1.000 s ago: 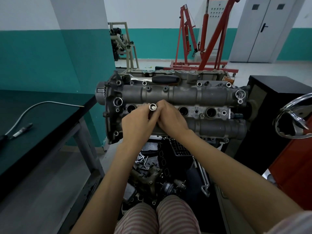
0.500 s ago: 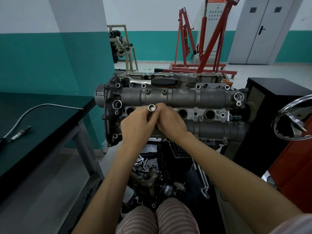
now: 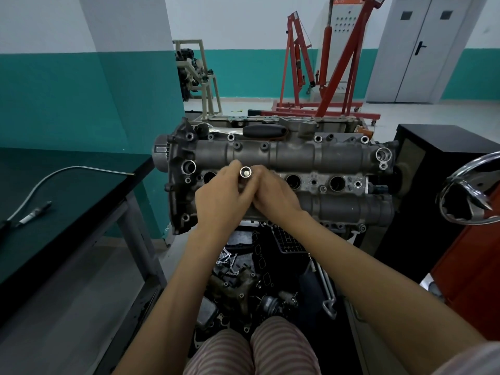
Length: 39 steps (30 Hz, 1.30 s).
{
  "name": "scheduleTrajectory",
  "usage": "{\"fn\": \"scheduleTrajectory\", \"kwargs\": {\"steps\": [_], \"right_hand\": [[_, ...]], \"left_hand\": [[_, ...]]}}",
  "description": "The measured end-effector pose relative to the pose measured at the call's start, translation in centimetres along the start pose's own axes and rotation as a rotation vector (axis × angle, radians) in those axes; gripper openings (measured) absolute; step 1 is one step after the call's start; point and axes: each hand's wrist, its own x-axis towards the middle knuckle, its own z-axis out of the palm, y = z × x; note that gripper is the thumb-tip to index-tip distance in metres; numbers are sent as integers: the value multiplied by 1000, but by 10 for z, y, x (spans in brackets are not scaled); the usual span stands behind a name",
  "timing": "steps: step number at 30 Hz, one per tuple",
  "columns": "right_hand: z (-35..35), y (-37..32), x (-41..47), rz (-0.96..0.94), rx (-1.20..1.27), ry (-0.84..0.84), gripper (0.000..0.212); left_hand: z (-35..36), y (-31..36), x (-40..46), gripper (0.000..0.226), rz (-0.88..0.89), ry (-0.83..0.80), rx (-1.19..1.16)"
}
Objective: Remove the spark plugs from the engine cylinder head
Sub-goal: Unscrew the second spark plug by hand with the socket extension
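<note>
We've got both hands, left hand [image 3: 224,196] and right hand [image 3: 273,196], curled round the spark plug socket [image 3: 245,173] standing in the second plug well of the cylinder head [image 3: 338,155]. Plug itself hidden. Looks like hand-spinning it out; next, lift straight.

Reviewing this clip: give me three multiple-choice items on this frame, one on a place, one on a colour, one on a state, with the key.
1. Where does the black-handled ratchet lie?
A. on top of the cylinder head
B. on the left bench
C. on the floor

2. What colour is the engine hoist?
A. blue
B. red
C. yellow

3. How is the metal socket held?
A. by neither hand
B. by the right hand only
C. by both hands

Key: 1 A, it rests along the cylinder head; 2 B, red frame; 3 C, the left hand and right hand wrap it.
</note>
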Motion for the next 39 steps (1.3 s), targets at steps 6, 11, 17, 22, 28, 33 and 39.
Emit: {"fn": "scheduleTrajectory", "kwargs": {"steps": [6, 11, 17, 22, 28, 33, 39], "right_hand": [[-1, -2, 0, 6, -9, 28, 28], [0, 0, 0, 35, 20, -7, 20], [-2, -3, -1, -9, -9, 62, 29], [0, 0, -1, 36, 12, 6, 22], [-1, -2, -1, -29, -41, 56, 25], [2, 0, 0, -5, -3, 40, 21], [1, -2, -1, -43, -9, 52, 24]], "left_hand": [[0, -3, 2, 38, -10, 3, 49], [2, -2, -2, 42, -5, 11, 24], [1, -4, 0, 32, -2, 17, 32], [2, -2, -2, 43, -29, 24, 43], [1, -2, -2, 30, 28, 2, -28], [2, -3, -4, 41, -11, 18, 1], [-1, -2, -2, 31, 26, 29, -10]]}}
